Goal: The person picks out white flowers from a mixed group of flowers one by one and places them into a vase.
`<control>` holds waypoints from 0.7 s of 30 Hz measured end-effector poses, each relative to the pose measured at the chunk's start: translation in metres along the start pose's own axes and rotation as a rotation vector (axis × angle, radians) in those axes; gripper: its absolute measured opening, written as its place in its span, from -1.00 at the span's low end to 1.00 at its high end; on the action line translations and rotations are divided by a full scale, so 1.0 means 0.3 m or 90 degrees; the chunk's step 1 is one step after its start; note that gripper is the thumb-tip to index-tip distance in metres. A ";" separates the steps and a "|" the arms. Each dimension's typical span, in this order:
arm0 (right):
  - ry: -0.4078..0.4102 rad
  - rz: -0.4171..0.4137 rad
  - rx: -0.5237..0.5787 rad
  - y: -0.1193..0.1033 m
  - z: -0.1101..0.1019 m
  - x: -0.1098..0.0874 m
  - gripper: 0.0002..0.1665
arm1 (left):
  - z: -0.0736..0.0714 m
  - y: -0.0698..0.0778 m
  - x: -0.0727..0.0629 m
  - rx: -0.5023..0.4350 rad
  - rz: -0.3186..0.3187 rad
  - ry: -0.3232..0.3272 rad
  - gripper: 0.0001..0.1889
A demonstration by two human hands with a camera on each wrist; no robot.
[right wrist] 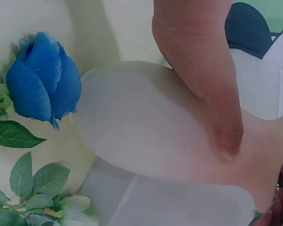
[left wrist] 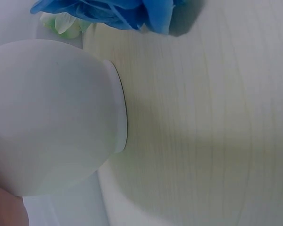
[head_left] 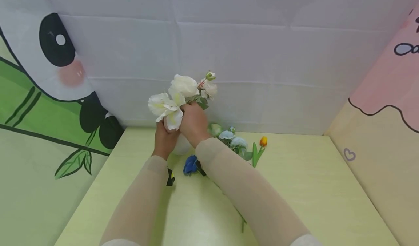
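Observation:
My left hand (head_left: 162, 140) grips the neck of a white vase (head_left: 181, 146), which stands on the table with a rounded body. In the right wrist view the left thumb (right wrist: 224, 122) presses along the vase's neck (right wrist: 254, 160). At the vase's mouth, my right hand (head_left: 195, 122) has its fingers curled round flower stems, mostly hidden by the hand. Above and left of that hand are a white open-petalled flower (head_left: 165, 106), a full white bloom (head_left: 184, 85) and a smaller pale bloom (head_left: 209, 88). How deep the stems sit is hidden.
Near the vase lies a blue rose (head_left: 190, 165). Pale blue flowers (head_left: 238, 142) and an orange tulip (head_left: 263, 141) lie to the right on the table (head_left: 311, 188). A black-and-yellow piece (head_left: 170, 177) shows beside the left sleeve. A white cloth wall (head_left: 262, 57) rises behind.

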State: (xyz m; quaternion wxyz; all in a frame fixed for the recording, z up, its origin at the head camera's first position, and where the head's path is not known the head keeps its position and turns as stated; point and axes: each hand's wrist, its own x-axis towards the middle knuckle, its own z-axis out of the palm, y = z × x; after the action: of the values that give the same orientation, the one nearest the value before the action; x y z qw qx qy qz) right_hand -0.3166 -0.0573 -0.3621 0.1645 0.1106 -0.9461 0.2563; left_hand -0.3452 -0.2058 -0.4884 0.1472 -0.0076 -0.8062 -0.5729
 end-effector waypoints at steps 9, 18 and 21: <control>0.005 0.001 0.091 0.017 0.020 -0.031 -0.79 | -0.001 -0.001 0.000 0.027 0.029 0.003 -0.04; -0.005 -0.048 0.107 0.023 0.020 -0.088 -0.72 | -0.002 -0.003 -0.005 0.045 0.018 0.016 -0.19; -0.003 -0.051 0.122 0.027 0.016 -0.102 -0.79 | 0.000 -0.002 -0.005 0.044 0.015 0.019 -0.20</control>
State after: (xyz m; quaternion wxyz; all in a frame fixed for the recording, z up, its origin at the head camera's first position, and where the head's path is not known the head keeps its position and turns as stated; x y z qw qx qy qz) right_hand -0.2921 -0.0492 -0.3808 0.1609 0.1645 -0.9124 0.3384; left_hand -0.3441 -0.2058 -0.4894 0.1662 -0.0036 -0.8231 -0.5431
